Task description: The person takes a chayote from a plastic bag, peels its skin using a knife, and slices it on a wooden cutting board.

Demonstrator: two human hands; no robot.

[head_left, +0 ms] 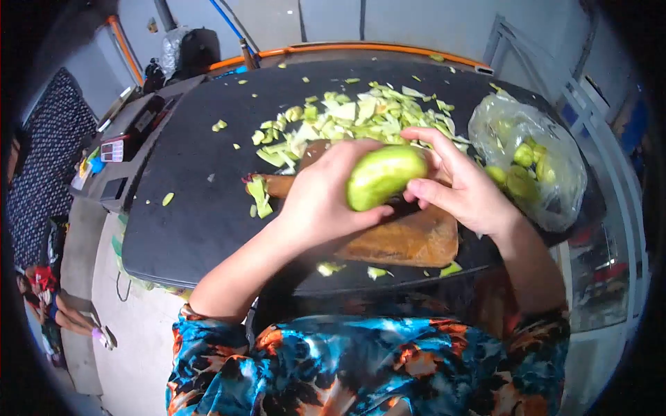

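Note:
A pale green, oval fruit [386,177], possibly a chayote, is held up above a brown wooden cutting board [409,239]. My left hand [322,184] wraps around its left side, thumb underneath. At its right end, the thumb of my right hand [461,184] touches the fruit and the index finger reaches over the top; some of those fingertips are hidden. A brown wooden piece like a handle [280,186] sticks out left of the board, with a green peel strip [259,197] beside it. Beyond my hands spreads a pile of cut green pieces [354,116].
A clear plastic bag [562,201] holding several green fruits [522,182] lies at the right of the black table [194,229]. Scraps [329,268] dot its near edge. A scale [113,150] and a phone [114,189] sit on the left. Another person [52,298] is at far left.

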